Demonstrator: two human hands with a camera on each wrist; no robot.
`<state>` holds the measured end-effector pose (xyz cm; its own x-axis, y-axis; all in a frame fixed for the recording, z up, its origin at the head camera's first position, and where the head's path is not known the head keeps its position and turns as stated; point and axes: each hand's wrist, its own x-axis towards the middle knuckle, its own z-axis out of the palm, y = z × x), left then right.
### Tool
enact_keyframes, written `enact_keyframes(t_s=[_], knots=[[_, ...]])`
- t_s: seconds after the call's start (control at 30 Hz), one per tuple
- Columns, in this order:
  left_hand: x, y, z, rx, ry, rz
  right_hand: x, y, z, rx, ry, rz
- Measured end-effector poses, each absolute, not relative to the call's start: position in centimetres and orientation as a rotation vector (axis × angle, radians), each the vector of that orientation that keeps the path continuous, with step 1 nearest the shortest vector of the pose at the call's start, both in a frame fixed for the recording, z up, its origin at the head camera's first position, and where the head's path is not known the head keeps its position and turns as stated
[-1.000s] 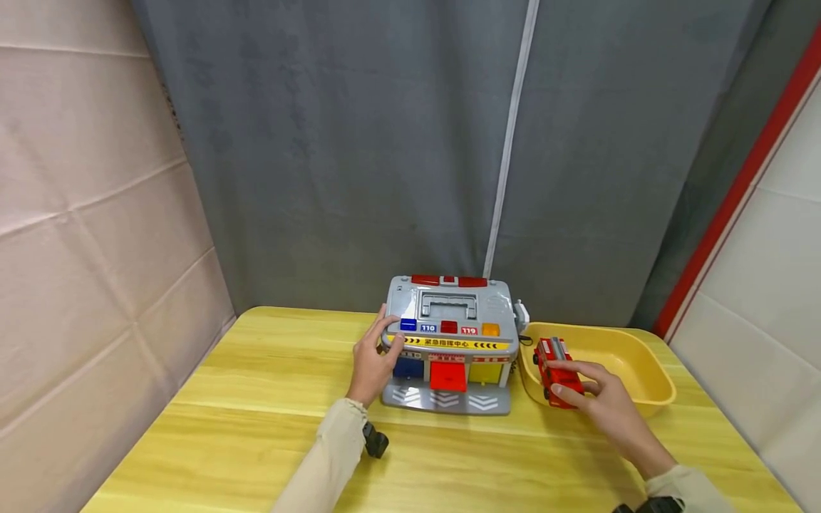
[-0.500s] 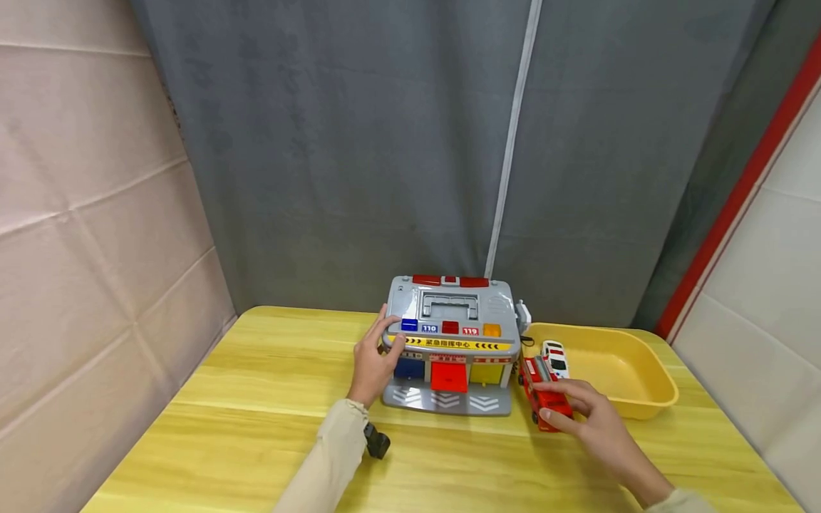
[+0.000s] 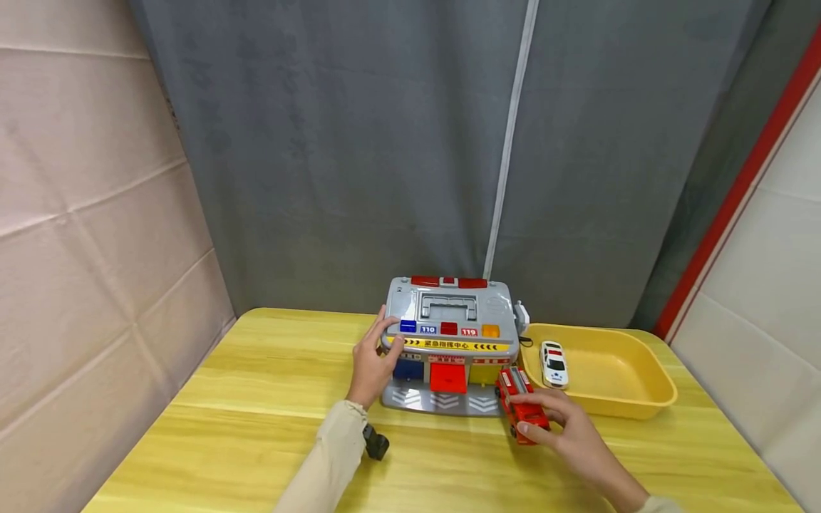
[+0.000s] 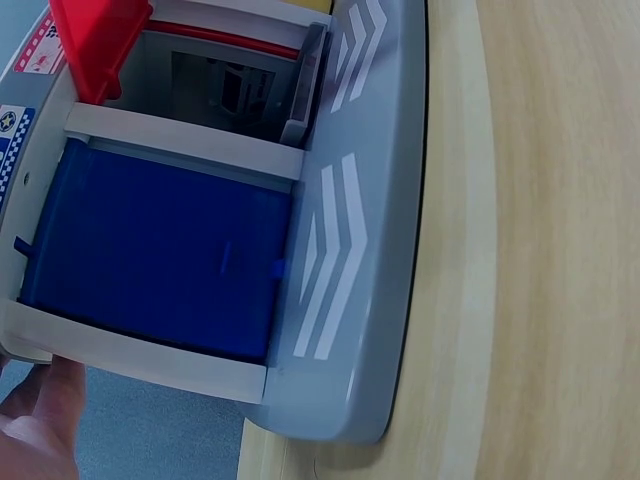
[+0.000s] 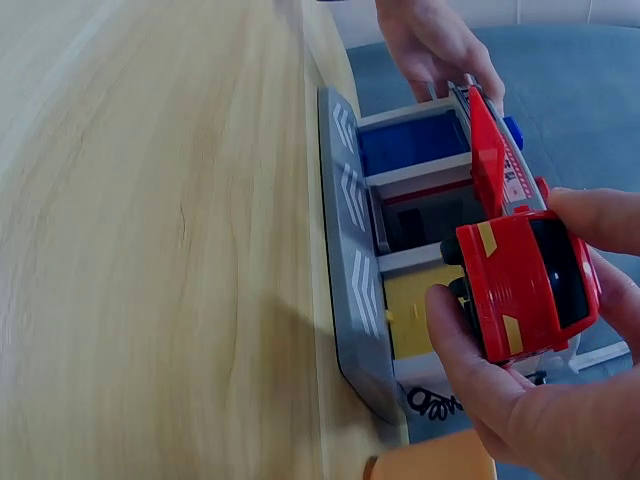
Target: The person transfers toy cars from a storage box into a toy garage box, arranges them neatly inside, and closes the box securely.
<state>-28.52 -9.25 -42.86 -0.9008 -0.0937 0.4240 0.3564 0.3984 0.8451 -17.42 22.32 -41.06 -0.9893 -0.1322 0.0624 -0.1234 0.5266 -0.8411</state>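
Observation:
A grey toy rescue-station garage (image 3: 449, 345) stands on the table, with a blue door (image 4: 160, 250) and a yellow door (image 5: 420, 305) down. Between them the red door (image 4: 100, 40) is swung up, baring the bay inside. My left hand (image 3: 374, 363) holds the garage's left end, thumb at the front edge of the roof. Thumb and fingers of my right hand (image 3: 567, 431) grip a red toy fire truck (image 3: 522, 406) by its sides. The truck is off the garage's front right corner, its rear part overlapping the ramp in the head view.
A yellow plastic tray (image 3: 616, 407) sits right of the garage, with a white toy police car (image 3: 554, 365) at its left side. A coiled black cord (image 5: 435, 403) hangs at the garage's right end. Behind the table hangs a grey curtain (image 3: 353, 164).
My right hand has carried the fire truck left and toward me, from over the tray to the garage's front right corner. The police car now shows in the tray. My left hand stays put.

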Motion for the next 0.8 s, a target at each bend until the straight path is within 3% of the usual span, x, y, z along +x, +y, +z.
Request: enact_keyframes(t_s=[0.8], knots=[[-28.5, -9.3, -42.9, -0.227, -2.245, -1.503, -17.9, 16.9, -42.9, -0.269, 2.602, -1.644]])
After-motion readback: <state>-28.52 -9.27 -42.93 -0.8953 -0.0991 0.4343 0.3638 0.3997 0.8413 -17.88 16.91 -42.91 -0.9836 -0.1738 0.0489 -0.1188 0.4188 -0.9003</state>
